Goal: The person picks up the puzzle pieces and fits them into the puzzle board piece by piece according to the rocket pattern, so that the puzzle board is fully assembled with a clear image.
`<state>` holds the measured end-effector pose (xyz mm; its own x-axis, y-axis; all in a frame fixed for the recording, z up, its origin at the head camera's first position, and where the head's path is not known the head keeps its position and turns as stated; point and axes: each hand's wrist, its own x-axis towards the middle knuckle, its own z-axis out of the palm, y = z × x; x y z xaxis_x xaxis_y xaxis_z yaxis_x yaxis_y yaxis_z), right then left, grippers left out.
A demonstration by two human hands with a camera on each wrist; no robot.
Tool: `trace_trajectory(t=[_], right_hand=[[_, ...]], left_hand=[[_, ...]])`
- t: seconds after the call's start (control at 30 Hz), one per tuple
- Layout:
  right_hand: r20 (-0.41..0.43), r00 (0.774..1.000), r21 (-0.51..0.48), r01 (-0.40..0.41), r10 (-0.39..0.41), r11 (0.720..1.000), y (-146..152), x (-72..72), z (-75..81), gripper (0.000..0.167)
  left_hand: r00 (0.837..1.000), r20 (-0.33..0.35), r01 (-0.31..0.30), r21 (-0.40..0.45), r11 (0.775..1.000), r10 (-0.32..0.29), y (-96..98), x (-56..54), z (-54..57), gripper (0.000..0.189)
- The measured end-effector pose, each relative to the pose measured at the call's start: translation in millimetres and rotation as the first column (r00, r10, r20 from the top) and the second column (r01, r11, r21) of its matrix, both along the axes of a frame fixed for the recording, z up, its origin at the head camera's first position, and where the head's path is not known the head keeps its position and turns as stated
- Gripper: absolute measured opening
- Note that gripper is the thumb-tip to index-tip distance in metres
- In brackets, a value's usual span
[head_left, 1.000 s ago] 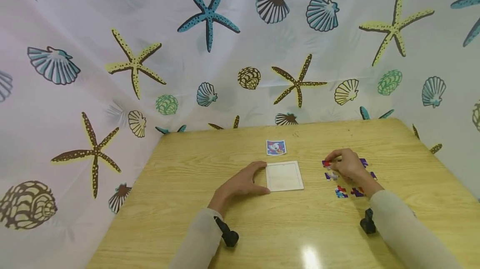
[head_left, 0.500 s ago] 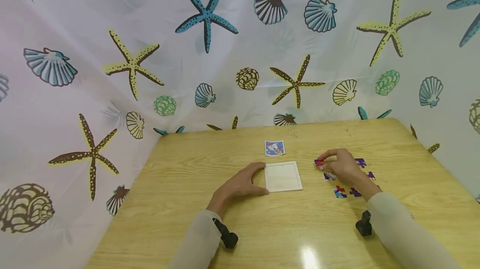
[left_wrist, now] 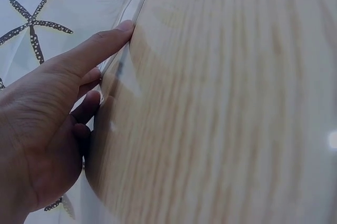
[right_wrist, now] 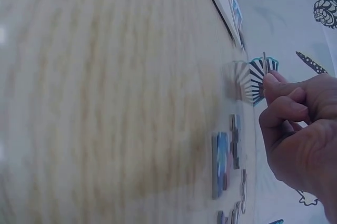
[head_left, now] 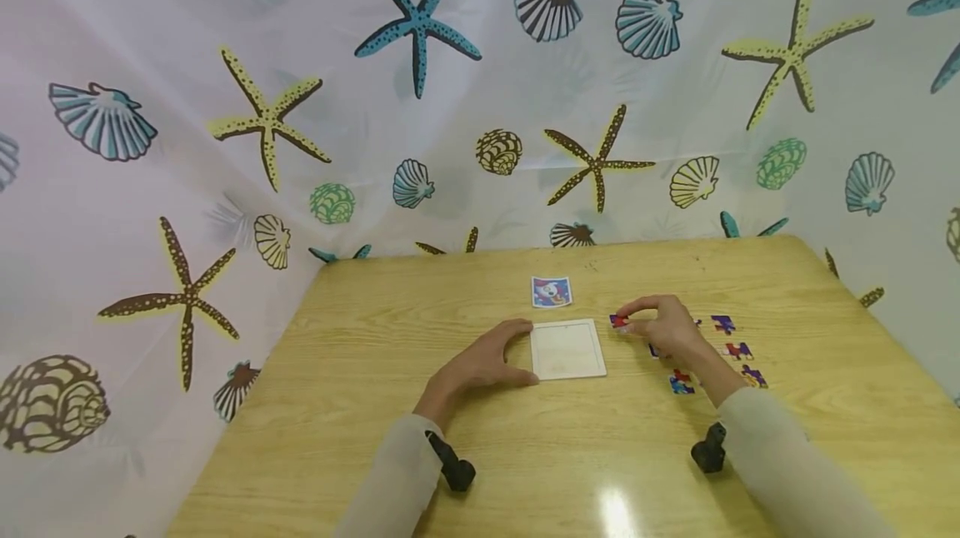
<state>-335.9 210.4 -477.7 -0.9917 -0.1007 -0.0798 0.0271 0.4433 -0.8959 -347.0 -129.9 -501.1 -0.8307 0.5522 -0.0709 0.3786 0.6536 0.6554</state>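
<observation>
My left hand (head_left: 491,357) holds the left side of a square white puzzle tray (head_left: 564,351), thumb at its near corner and fingers at its far corner. In the left wrist view, the thumb (left_wrist: 125,26) touches the tray's thin edge. Right of the tray, my right hand (head_left: 670,331) pinches a red and purple puzzle piece (head_left: 618,321) between thumb and fingers. That piece shows edge-on in the right wrist view, raised above the table. Several loose puzzle pieces (head_left: 738,351) lie around and under the right hand, some partly hidden by it.
A small square picture card (head_left: 551,291) with a white cartoon figure lies behind the tray. Everything rests on a wood-grain table (head_left: 405,296). A curtain (head_left: 450,213) printed with shells and starfish hangs along its back and left sides.
My right hand has moved left from the loose pieces toward the tray, carrying the red and purple piece. More of the pieces behind it now show. The left hand stays on the tray.
</observation>
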Motion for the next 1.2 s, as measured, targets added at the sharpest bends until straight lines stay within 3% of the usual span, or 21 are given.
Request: trace_trajectory(t=[0.27, 0.5, 0.77, 1.2], right_hand=[[-0.001, 1.0, -0.04, 0.017, -0.017, 0.999, -19.3, 0.0, -1.7, 0.026], [-0.053, 0.998, -0.05, -0.032, 0.029, 0.998, -39.5, -4.0, -4.8, 0.022], [-0.091, 0.994, 0.038, -0.058, 0.061, 0.998, -63.4, -6.7, -3.4, 0.02], [-0.101, 0.994, 0.06, -0.032, 0.038, 0.998, -90.2, -9.2, -9.9, 0.023]], left_hand=[[1.0, -0.005, 0.016, -0.016, 1.0, -0.016, -1.9, -0.2, 5.8, 0.093], [1.0, 0.012, 0.002, -0.024, 1.0, -0.002, 0.4, 1.2, 4.5, 0.092], [1.0, 0.002, -0.004, -0.042, 0.999, 0.005, 2.7, 1.1, 3.8, 0.092], [0.999, 0.032, -0.016, -0.032, 0.999, 0.017, 2.7, 2.6, 5.7, 0.091]])
